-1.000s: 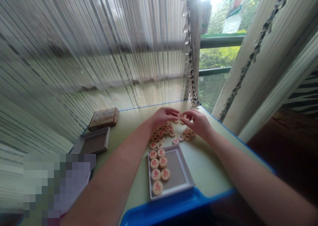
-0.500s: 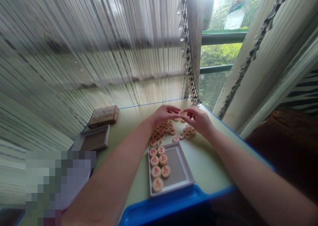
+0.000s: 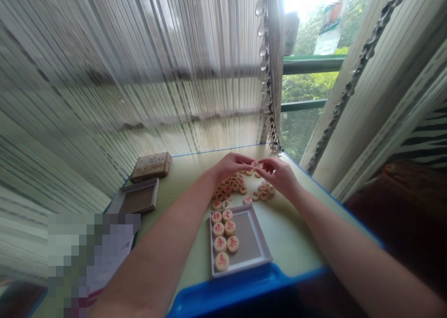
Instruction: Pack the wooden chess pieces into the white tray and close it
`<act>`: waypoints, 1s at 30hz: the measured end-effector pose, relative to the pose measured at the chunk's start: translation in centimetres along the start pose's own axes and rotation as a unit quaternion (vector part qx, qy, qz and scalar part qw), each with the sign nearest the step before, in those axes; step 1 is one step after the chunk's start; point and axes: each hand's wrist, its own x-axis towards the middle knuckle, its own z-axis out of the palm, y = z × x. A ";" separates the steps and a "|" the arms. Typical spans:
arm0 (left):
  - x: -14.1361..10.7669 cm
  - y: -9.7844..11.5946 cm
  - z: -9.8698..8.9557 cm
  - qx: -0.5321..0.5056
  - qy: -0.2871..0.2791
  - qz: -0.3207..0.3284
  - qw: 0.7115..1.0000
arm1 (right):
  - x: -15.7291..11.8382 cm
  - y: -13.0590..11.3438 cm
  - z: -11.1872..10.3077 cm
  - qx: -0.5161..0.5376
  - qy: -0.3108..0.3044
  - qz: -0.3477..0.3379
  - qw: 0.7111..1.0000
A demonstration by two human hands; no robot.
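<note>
A round wooden Chinese chess piece [image 3: 256, 165] with a red character is pinched between the fingertips of my left hand [image 3: 233, 166] and my right hand [image 3: 279, 173], above the far part of the table. Beneath and near my left hand lies a cluster of loose Chinese chess pieces [image 3: 227, 188], with red or dark characters. A smaller group [image 3: 263, 195] sits below my right hand. Closer to me, a shallow box tray [image 3: 248, 236] holds several red-character pieces in two columns along its left side; its right side shows bare grey bottom.
An empty shallow box part [image 3: 139, 199] and a patterned brown box [image 3: 151, 165] lie at the table's left. The pale table [image 3: 296, 243] has a blue edge [image 3: 230, 287] near me. String curtains [image 3: 174, 76] hang behind it, beside a window [image 3: 310, 85].
The view has tilted up a little, so the table things appear slightly lower. Both hands keep hold of the same piece, with hardly any shift in their fingers.
</note>
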 end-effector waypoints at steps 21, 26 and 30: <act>-2.0 2.5 1.8 0.057 0.045 0.032 0.997 | -0.5 -2.3 -1.5 0.072 0.012 0.021 0.997; -5.9 4.3 3.6 0.122 0.078 0.043 0.989 | -1.7 -5.3 -2.4 0.157 0.000 0.065 0.985; -10.8 5.6 5.2 0.161 0.130 0.086 0.975 | -3.6 -8.7 -2.4 0.189 -0.028 0.070 0.979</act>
